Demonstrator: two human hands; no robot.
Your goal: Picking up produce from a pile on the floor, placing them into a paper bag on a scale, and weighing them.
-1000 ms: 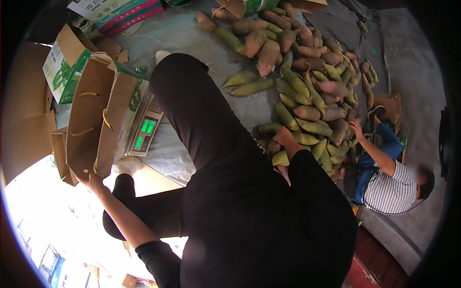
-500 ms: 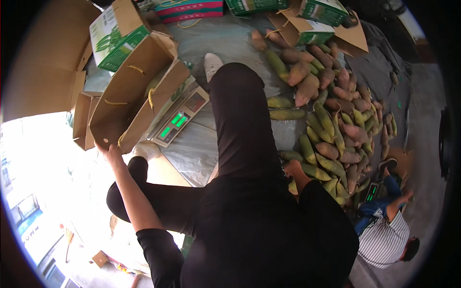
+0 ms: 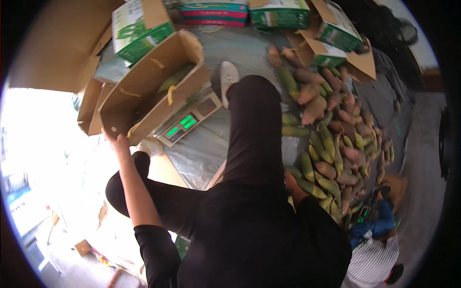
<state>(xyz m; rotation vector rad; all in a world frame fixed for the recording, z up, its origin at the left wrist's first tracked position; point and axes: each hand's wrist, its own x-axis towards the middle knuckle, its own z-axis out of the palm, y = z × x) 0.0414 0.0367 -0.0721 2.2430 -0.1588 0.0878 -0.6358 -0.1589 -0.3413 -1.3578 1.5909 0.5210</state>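
My left hand (image 3: 113, 136) grips the lower corner of an open brown cardboard box (image 3: 144, 89), which rests tilted on a digital scale (image 3: 188, 121) with green lit digits. A green mango (image 3: 175, 77) lies inside the box. My right hand (image 3: 294, 186) is only partly seen beside my black-trousered thigh, at the near edge of a big pile of green and reddish mangoes (image 3: 336, 144). Its fingers are hidden, so what it holds cannot be told. My white shoe (image 3: 229, 77) rests on the grey tarp (image 3: 201, 153).
Green-and-white cartons (image 3: 139, 24) and open boxes (image 3: 331, 45) stand along the far side. A flat cardboard sheet (image 3: 53, 53) lies at the far left. Another person in a striped shirt (image 3: 374, 261) crouches at the lower right by the pile.
The view has swung, so the box and scale now sit higher and nearer the centre. My left hand has stayed on the box corner. My right hand has drawn back from the pile toward my thigh.
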